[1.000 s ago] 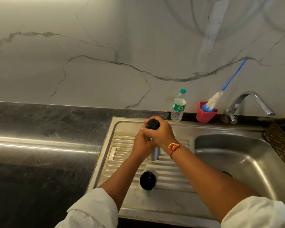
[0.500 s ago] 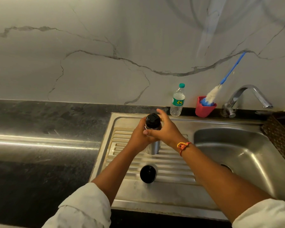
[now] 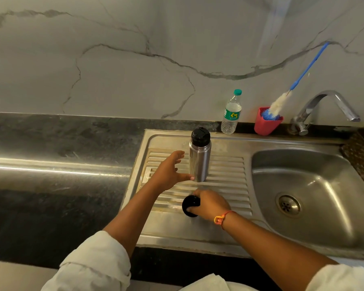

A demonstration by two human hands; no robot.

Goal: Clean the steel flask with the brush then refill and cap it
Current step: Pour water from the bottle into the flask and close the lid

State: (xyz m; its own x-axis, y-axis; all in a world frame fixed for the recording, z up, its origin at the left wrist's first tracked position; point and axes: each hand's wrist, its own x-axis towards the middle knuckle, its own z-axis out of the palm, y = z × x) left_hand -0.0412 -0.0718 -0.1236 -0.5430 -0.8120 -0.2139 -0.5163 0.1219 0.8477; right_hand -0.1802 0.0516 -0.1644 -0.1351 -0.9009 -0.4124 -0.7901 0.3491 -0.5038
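Holds the left hand (image 3: pixel 168 173) out loose, fingers spread, thumb tip touching the low side of the steel flask (image 3: pixel 200 162), gripping nothing; curls the right hand (image 3: pixel 210 203) over a round black cap (image 3: pixel 188 203) lying on the ribbed steel drainboard (image 3: pixel 227 171); flask upright there, smooth brushed cylinder with glossy black lid (image 3: pixel 200 135) on; brush (image 3: pixel 278 102), blue handle and white fluffy head, leaning in a red cup (image 3: pixel 265 127) at the wall

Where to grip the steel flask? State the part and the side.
Wrap the steel flask round its straight body at mid-height, below the black cap; it stands upright on the draining board. Come from the left, where the left hand lies open beside it; the right hand holds the black cup.
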